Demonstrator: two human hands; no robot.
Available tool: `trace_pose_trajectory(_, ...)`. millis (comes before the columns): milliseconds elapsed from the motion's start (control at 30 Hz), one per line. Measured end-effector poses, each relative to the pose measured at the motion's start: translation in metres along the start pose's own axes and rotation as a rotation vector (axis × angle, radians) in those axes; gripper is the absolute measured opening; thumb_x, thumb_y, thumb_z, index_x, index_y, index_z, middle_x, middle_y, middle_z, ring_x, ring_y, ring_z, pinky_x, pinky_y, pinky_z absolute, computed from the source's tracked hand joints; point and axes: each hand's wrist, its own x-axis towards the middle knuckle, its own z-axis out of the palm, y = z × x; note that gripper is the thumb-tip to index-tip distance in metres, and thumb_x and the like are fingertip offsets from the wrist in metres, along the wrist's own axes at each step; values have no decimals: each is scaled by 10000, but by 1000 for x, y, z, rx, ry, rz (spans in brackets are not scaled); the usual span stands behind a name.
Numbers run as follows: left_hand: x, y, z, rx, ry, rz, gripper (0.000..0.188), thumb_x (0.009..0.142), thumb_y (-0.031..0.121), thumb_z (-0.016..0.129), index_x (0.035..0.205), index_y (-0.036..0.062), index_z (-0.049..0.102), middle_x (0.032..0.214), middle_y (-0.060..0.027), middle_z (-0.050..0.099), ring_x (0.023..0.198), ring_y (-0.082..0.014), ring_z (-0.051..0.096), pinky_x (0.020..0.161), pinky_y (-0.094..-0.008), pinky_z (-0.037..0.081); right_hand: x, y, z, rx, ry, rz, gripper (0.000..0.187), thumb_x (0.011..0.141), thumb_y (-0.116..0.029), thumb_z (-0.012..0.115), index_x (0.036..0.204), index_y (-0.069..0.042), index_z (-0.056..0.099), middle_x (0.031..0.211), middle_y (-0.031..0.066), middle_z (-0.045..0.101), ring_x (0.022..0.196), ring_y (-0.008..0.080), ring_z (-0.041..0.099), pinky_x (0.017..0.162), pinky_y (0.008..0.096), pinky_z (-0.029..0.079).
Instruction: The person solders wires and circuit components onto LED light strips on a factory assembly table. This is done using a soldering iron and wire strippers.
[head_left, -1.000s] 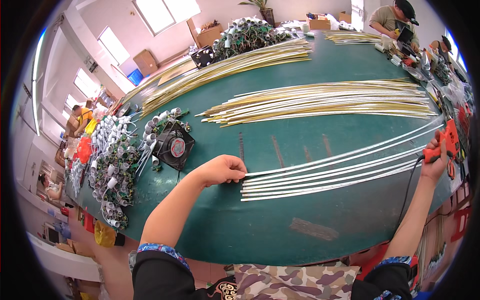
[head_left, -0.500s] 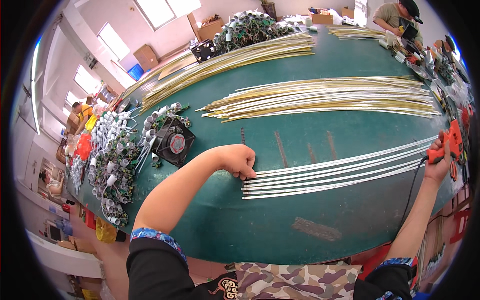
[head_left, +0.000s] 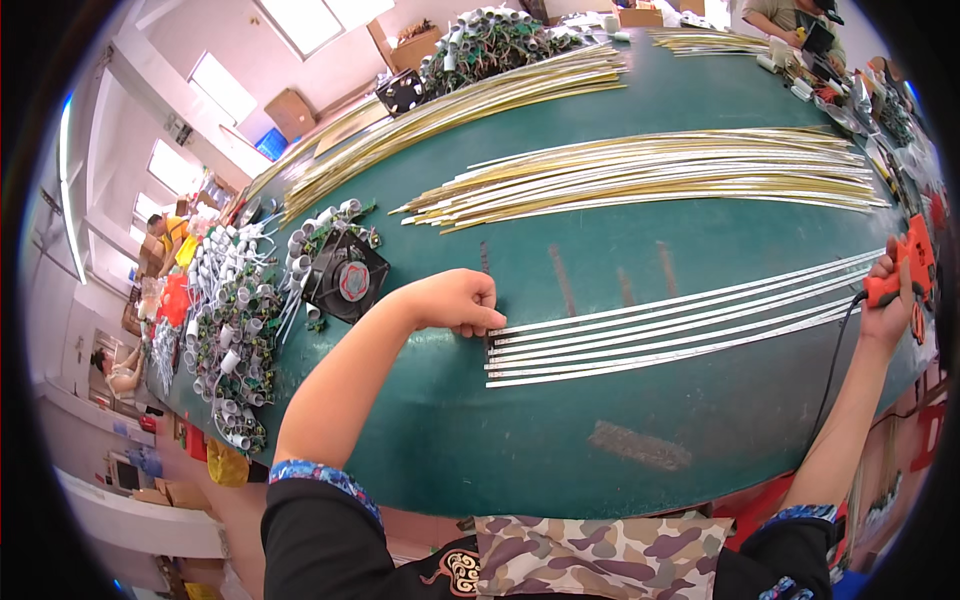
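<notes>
Several narrow white LED strips (head_left: 640, 343) lie side by side on the green tabletop, running from in front of me toward the right edge. My left hand (head_left: 462, 303) is closed in a pinch at the left end of the farthest strip. What exactly sits between its fingertips is partly hidden by the fingers. At the strips' right ends, my right hand (head_left: 884, 305) is wrapped round the handle of a red soldering gun (head_left: 915, 262), its black cord hanging toward the table's near edge. The gun's tip cannot be made out.
Beyond the strips lies a bundle of white and yellow strips (head_left: 650, 182), with another bundle (head_left: 450, 110) farther back. A black fan (head_left: 345, 277) stands left of my hand, beside heaped lamp parts (head_left: 235, 340). Tools and wires (head_left: 880, 130) crowd the right edge, near another person (head_left: 800, 30).
The whole view has shifted slightly. My left hand stays pinched at the strips' left end. My right hand, still gripping the soldering gun, appears a little farther right and higher.
</notes>
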Motion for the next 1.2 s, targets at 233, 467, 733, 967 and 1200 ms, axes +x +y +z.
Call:
trace_pose_trajectory(233,-17,-6,43,194,280,298,121,801,149,658,873,52,655,845,-57,618,797,-200,586,741,-325,471,1,1,-3,-8,-5,26,442,928,-100,551,1324,37,406,1231,151,532,797,94,472,687,195,435)
trace_pose_trajectory(467,-18,-11,57,375,467,300,117,829,169,590,833,58,624,895,-97,605,885,-294,584,790,-380,470,1,3,-3,17,-25,27,448,933,-106,548,1332,27,395,1236,153,528,808,99,478,695,196,442)
trace_pose_trajectory(733,-19,-17,66,473,508,379,101,845,149,568,849,49,556,884,-116,588,868,-314,579,755,-404,463,-4,4,9,19,22,22,437,928,-92,552,1321,28,405,1212,150,541,803,92,469,678,192,436)
trace_pose_trajectory(967,-18,-25,63,388,557,514,80,844,103,577,874,31,561,850,-108,590,828,-285,579,740,-368,469,-6,3,15,5,54,24,407,926,-100,557,1291,39,443,1187,142,562,779,87,472,673,189,435)
trace_pose_trajectory(1200,-15,-29,39,-141,256,262,72,849,75,633,835,24,585,800,-34,619,755,-106,555,684,-267,455,-4,6,10,-19,35,27,434,923,-115,565,1312,26,433,1209,139,557,772,86,478,655,186,431)
